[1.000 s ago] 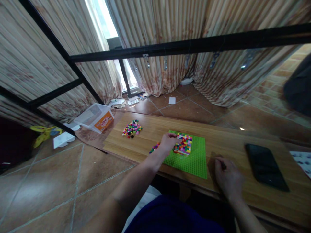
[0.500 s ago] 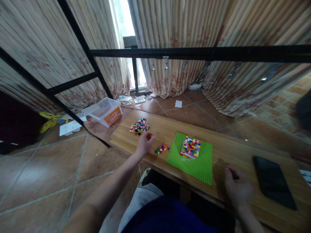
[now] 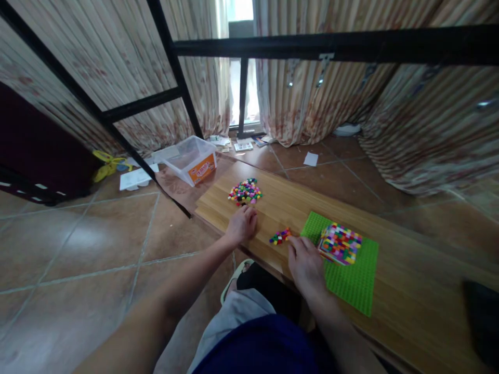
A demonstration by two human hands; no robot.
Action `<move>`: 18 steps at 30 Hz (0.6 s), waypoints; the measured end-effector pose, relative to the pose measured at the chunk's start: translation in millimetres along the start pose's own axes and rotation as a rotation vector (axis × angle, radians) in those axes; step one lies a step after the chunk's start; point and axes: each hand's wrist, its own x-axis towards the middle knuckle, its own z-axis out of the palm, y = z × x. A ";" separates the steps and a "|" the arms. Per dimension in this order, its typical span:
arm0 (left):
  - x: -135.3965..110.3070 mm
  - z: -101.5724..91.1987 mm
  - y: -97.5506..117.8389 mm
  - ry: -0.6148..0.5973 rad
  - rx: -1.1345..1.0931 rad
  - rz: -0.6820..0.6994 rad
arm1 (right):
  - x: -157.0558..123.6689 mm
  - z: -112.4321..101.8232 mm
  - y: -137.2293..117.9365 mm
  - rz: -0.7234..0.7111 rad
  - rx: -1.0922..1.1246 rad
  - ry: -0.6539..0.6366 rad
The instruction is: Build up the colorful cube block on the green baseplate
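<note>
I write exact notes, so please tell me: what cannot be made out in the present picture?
Head view:
Left hand: curled, hiding whether it holds anything.
Right hand: its contact with the small pile is too tiny to judge.
Dark object: cut off by the right edge.
Green baseplate: partly hidden by the brick block and right hand.

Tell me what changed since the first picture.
The left hand went left from the brick block to beside the large brick pile. The right hand moved left past the green baseplate to the small brick pile. Whether either grips a brick is unclear. Block, baseplate and both piles stayed put.
</note>
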 end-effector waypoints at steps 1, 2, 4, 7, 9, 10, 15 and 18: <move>-0.4 -0.3 0.1 -0.002 -0.001 -0.004 | 4.0 5.4 2.0 -0.011 -0.049 -0.021; -0.8 -0.5 0.1 -0.002 0.000 -0.008 | 7.2 9.1 4.1 -0.018 -0.093 -0.045; -1.4 -0.6 0.1 -0.002 0.000 -0.012 | 11.7 13.1 7.4 -0.027 -0.161 -0.095; -1.7 -0.2 -0.2 0.000 -0.010 -0.012 | 15.5 15.0 9.8 -0.037 -0.222 -0.160; -1.6 -0.1 -0.4 -0.001 -0.020 -0.011 | 17.1 15.8 9.5 -0.036 -0.248 -0.183; -1.5 -0.2 -0.4 -0.002 -0.023 -0.010 | 17.6 16.0 8.7 -0.036 -0.254 -0.188; -0.8 -1.8 -0.4 -0.009 -0.036 -0.005 | 10.1 7.6 -1.1 -0.086 -0.072 -0.108; -0.5 -2.6 -0.4 -0.003 -0.049 -0.003 | -3.3 -10.4 -5.4 -0.059 0.130 -0.008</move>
